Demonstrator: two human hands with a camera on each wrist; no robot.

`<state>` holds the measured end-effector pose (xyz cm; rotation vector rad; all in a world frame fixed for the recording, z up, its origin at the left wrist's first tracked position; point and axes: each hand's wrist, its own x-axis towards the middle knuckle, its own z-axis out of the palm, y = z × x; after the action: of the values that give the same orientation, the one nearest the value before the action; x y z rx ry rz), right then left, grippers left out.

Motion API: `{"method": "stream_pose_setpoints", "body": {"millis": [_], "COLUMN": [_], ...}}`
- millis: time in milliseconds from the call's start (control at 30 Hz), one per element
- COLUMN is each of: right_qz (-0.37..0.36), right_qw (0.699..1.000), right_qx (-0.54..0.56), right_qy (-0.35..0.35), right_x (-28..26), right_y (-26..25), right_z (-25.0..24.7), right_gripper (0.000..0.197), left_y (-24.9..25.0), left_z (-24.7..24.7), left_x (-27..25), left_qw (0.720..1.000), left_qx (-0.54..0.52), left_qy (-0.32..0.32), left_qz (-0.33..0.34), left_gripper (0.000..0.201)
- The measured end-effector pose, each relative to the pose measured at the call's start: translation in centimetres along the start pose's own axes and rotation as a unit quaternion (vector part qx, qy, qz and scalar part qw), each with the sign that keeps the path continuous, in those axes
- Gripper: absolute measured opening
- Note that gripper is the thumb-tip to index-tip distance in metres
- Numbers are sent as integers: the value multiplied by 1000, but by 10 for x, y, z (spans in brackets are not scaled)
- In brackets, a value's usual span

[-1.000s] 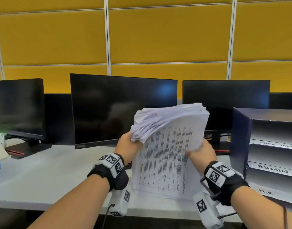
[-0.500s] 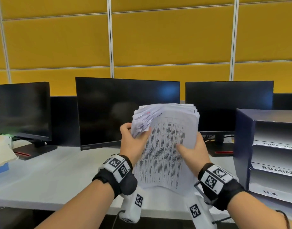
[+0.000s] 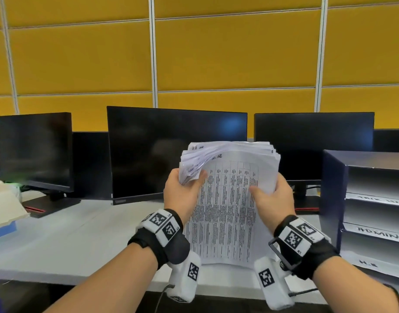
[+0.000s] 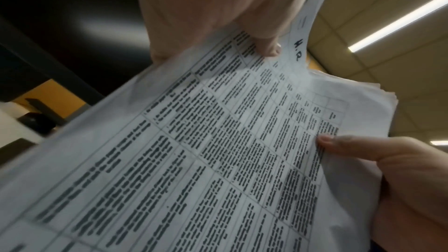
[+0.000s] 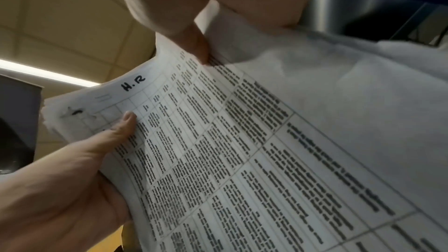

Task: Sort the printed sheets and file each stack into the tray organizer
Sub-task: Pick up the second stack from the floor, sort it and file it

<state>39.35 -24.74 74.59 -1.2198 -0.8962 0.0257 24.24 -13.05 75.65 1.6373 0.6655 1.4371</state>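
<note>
A thick stack of printed sheets [image 3: 227, 206] is held upright above the bench [image 3: 69, 240], in front of the middle monitor [image 3: 162, 150]. The left hand [image 3: 182, 195] is curled round the stack's left edge, and a bundle of the front sheets is bent back toward the monitor under its thumb. The right hand [image 3: 273, 199] is closed on the stack's right edge, with its thumb laid across the printed face. The exposed sheet carries a dense printed table, and "H.R" is handwritten at its top margin, as is seen most clearly in the right wrist view. In the left wrist view the left thumb is pressed onto the table near that mark, and the right thumb is seen resting on the sheet's far edge.

The tray organizer [image 3: 365, 206] stands on the bench to the right of the stack, well apart from it. It is dark blue, and three labelled shelves are visible; the middle label reads "ADMIN", the lowest looks like "H.R", and the top one is too blurred to be read. Two more dark monitors are set either side of the middle monitor. A pale, partly cropped object [image 3: 4, 206] lies on the bench far to the left of the stack.
</note>
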Motion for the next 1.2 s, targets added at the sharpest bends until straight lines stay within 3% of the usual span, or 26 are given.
{"method": "stream_pose_setpoints", "body": {"millis": [67, 233, 400, 467, 567, 633, 767, 867, 1000, 1100, 1200], "right_qz": [-5, 49, -9, -1, 48, 56, 48, 42, 61, 71, 82], "right_qw": [1000, 998, 1000, 1000, 998, 998, 998, 997, 996, 995, 994], "right_qx": [0, -16, -25, -19, -34, -26, -27, -57, -59, -54, -56], "right_qy": [2, -35, 6, 5, -37, -34, -26, -30, -37, -45, -46], "right_x": [0, -4, 1, 3, 2, 4, 12, 15, 17, 18, 19], "right_y": [2, 16, 9, 9, 14, 14, 11, 12, 17, 18, 19], "right_z": [-1, -1, 5, 6, 2, -1, 1, 2, -1, -2, -2], "right_gripper": [30, 42, 30, 32, 43, 48, 44, 34, 43, 44, 44], "left_y": [1, -20, -4, 0, -15, -24, -19, -12, -7, -3, 1], "left_z": [0, -4, 5, 5, 1, -4, -4, -4, -12, -16, -18], "left_x": [2, -5, -2, -2, -7, -9, -3, -2, 0, 2, 0], "left_qw": [1000, 997, 1000, 1000, 996, 997, 1000, 998, 984, 951, 928], "left_qx": [-15, -17, 17, 8, 13, 12, -12, 18, 73, 116, 154], "left_qy": [12, -28, -17, -27, -52, -36, -8, 6, 34, 34, -10], "left_qz": [-8, -69, 1, -2, -68, -73, -11, 52, 161, 285, 338], "left_gripper": [32, 44, 20, 25, 41, 51, 51, 69, 83, 68, 36]}}
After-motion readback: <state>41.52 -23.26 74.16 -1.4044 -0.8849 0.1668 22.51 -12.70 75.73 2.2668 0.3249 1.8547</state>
